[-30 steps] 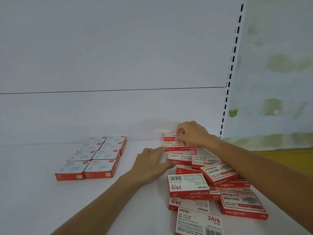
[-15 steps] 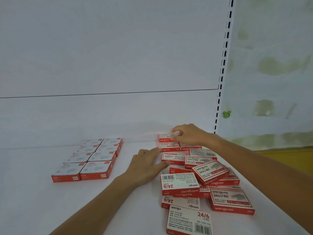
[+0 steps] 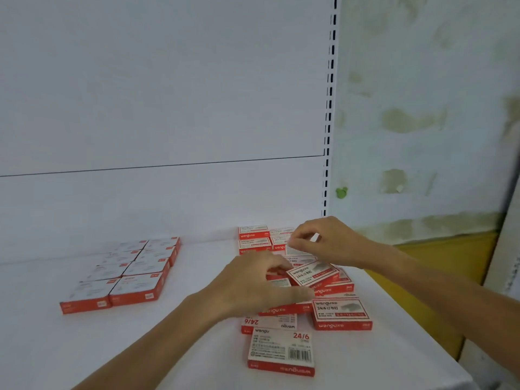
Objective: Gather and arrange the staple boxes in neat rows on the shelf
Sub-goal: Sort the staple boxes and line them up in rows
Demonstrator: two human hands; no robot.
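Shelving forms the work area: a white back panel (image 3: 168,108) rises behind a white shelf (image 3: 197,347), and a slotted upright (image 3: 328,108) closes the panel on the right. Beyond it stands a stained wall (image 3: 422,80).

Staple boxes occupy two zones of the shelf. On the left, an arranged block (image 3: 132,273) lies flat in two columns, boxes edge to edge, its far end near the back panel. On the right, a loose pile (image 3: 342,313) lies with boxes overlapping at mixed angles, near the shelf's right edge. Behind the pile, a back group (image 3: 253,235) sits squared against the panel in short rows. Bare shelf separates block and pile, and more bare surface runs along the front left.

The left forearm enters from the lower edge, the right from the right edge. The left hand (image 3: 247,285) lies palm down on the pile, fingers reaching toward a tilted box (image 3: 312,273), thumb stretched right along a box top. Blur hides whether this grip clamps a box. The right hand (image 3: 332,240) hovers above the junction of back group and pile, fingers curled, thumb and forefinger tips close together. Its grip is narrow, and whether it holds anything cannot be made out.

One barcode box (image 3: 281,350) lies nearest the front, just before the pile.
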